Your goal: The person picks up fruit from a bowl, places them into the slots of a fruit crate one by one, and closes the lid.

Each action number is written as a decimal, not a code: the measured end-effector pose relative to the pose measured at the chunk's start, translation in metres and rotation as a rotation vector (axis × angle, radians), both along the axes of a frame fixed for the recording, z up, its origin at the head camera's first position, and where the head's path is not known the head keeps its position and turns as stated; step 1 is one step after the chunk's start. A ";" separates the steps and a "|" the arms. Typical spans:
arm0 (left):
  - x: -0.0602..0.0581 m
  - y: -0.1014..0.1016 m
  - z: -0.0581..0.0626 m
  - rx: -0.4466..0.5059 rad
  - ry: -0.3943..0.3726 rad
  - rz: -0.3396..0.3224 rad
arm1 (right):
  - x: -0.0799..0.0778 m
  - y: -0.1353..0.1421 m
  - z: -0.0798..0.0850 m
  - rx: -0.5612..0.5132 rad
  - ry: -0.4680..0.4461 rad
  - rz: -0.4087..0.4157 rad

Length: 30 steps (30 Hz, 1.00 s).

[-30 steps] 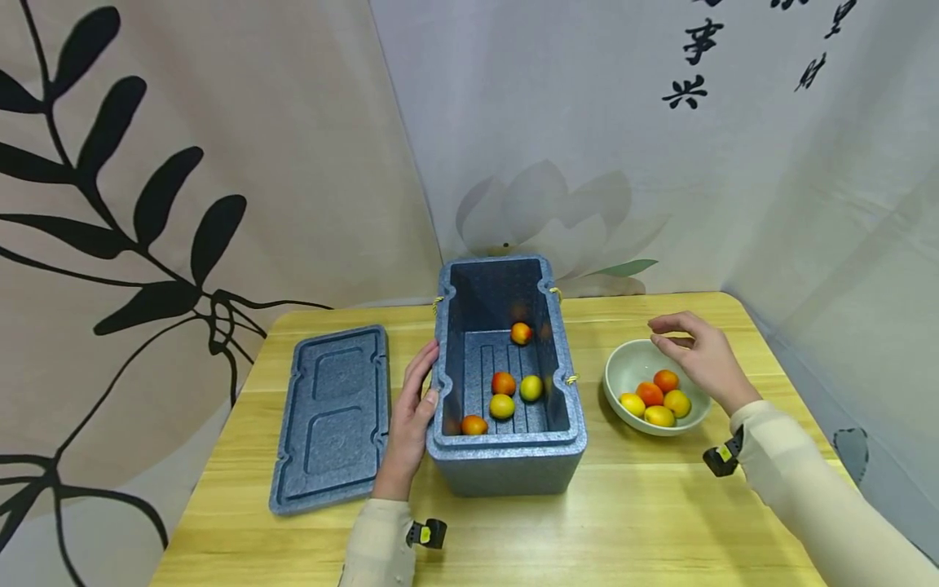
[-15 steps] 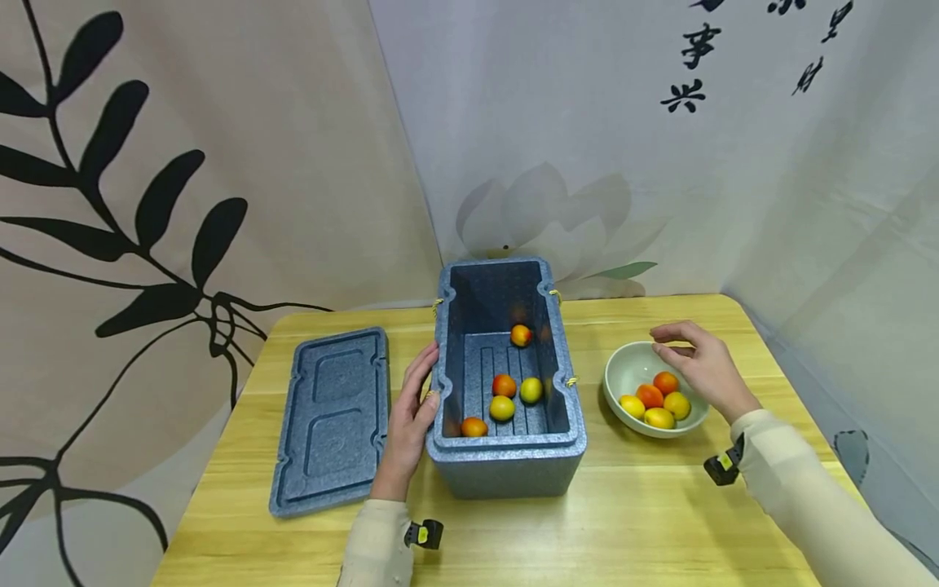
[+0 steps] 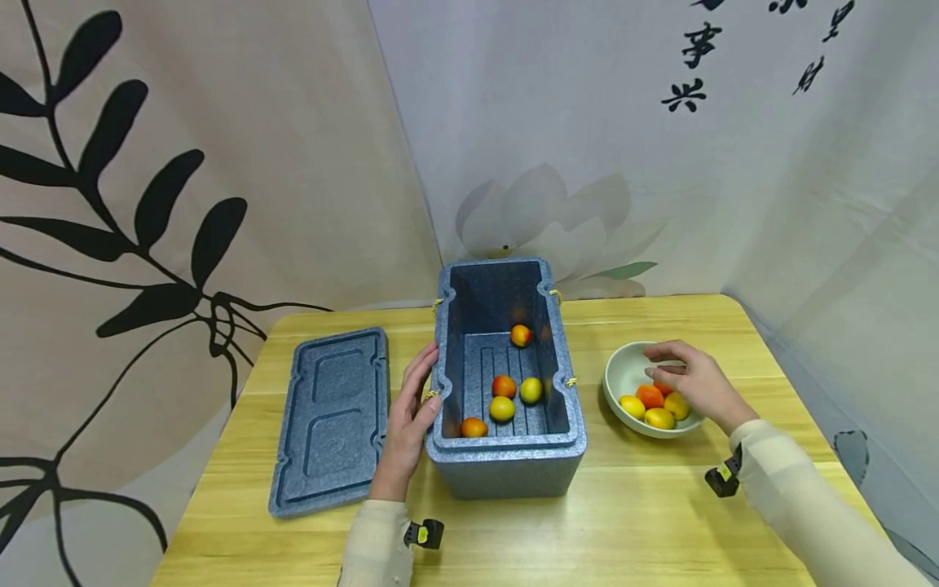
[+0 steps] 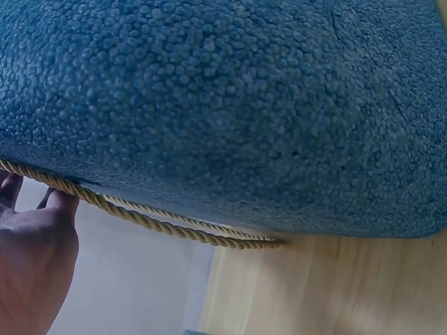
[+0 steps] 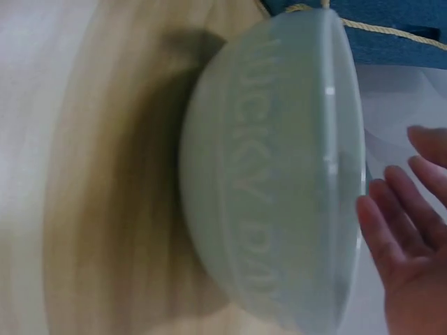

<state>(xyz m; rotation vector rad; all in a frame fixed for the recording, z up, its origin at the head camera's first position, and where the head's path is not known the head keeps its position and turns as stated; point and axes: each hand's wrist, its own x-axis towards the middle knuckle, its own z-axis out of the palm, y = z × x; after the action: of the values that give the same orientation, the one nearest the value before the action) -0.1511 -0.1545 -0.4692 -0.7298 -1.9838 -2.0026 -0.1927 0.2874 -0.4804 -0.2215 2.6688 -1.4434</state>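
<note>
My left hand (image 3: pixel 403 436) rests on the left side of a speckled blue-grey foam box (image 3: pixel 506 473), its fingers along the wall near the rim. In the left wrist view the fingertips touch the box beside a twisted rope handle (image 4: pixel 167 227). Inside the uncovered box lie several small fruits, among them an orange one (image 3: pixel 521 335) and a yellow one (image 3: pixel 502 408). Over a pale green bowl (image 3: pixel 623 367) hovers my right hand (image 3: pixel 700 383), fingers loosely bent and holding nothing. Several small fruits fill the bowl, including an orange one (image 3: pixel 649 396) and a yellow one (image 3: pixel 659 418), partly hidden by the hand.
The blue-grey box lid (image 3: pixel 333 416) lies flat on the wooden table (image 3: pixel 645 522), left of the left hand. Behind the table hangs a printed cloth (image 3: pixel 528 122), close to the box's far end.
My right hand has lowered slightly toward the fruit in the bowl and now covers part of an orange one. The left hand and the box stay in place.
</note>
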 end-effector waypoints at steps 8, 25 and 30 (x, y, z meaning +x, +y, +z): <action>0.000 0.001 0.000 0.007 -0.014 -0.005 | 0.000 0.001 -0.012 0.081 -0.054 0.095; -0.001 0.001 -0.004 0.008 -0.020 0.005 | 0.000 -0.002 -0.025 0.186 0.050 0.207; -0.001 0.001 -0.004 0.001 -0.015 0.012 | 0.000 -0.005 -0.026 0.273 0.117 0.229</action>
<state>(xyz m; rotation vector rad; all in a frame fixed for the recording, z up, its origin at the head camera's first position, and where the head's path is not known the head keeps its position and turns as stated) -0.1523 -0.1535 -0.4735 -0.7025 -1.9910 -2.0076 -0.1928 0.2825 -0.5067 -0.5804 2.7813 -1.0184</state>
